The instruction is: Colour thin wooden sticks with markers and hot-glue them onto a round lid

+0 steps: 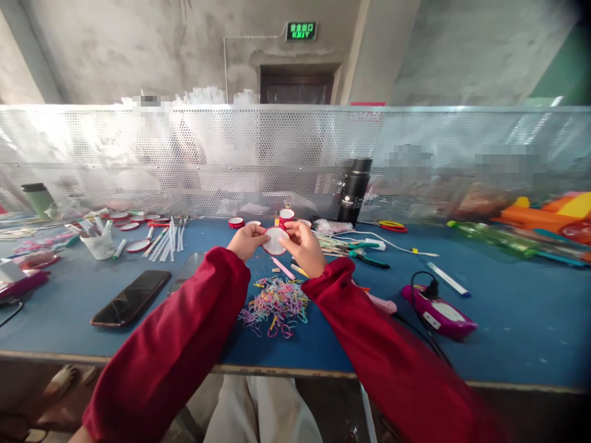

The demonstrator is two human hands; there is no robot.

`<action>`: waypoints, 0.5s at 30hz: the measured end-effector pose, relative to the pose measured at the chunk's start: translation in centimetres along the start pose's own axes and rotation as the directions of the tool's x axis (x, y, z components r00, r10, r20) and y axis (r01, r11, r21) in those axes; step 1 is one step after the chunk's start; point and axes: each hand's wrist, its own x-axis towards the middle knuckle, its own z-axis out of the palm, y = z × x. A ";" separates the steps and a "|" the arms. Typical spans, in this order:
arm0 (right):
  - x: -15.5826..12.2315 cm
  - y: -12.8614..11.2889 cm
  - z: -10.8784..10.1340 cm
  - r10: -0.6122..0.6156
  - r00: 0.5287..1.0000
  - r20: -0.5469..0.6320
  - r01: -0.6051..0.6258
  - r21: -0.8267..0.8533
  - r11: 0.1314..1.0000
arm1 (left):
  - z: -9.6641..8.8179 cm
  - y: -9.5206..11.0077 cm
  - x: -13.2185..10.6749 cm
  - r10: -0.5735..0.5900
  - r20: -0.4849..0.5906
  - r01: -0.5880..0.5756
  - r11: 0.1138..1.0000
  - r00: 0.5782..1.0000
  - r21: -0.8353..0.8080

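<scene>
Both my hands hold a small round white disc with a red rim [275, 240] above the blue table [508, 320]. My left hand [246, 240] pinches its left edge and my right hand [303, 246] grips its right edge, fingers curled. Both arms wear dark red sleeves. Just below the hands lies a heap of thin coloured rubber bands [276, 304]. Pink and yellow sticks [282, 267] lie between the hands and the heap.
A black phone [130, 298] lies at left. More red-rimmed discs [129, 226], white sticks [166, 241] and a white cup [99, 244] sit far left. A black flask [353, 191] stands by the perforated metal screen [258, 154]. A purple tool with a cord [438, 311] lies at right.
</scene>
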 end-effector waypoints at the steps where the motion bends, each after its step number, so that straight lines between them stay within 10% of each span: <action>1: -0.1 0.4 0.4 0.002 1.000 -0.014 -0.002 -0.015 1.000 | 0.1 0.0 -0.1 -0.010 -0.017 0.010 1.000 1.000 -0.011; 15: -0.7 1.1 1.8 -0.005 0.988 -0.155 -0.029 -0.220 0.975 | 0.8 -1.2 0.3 -0.020 -0.082 0.017 0.999 0.996 -0.041</action>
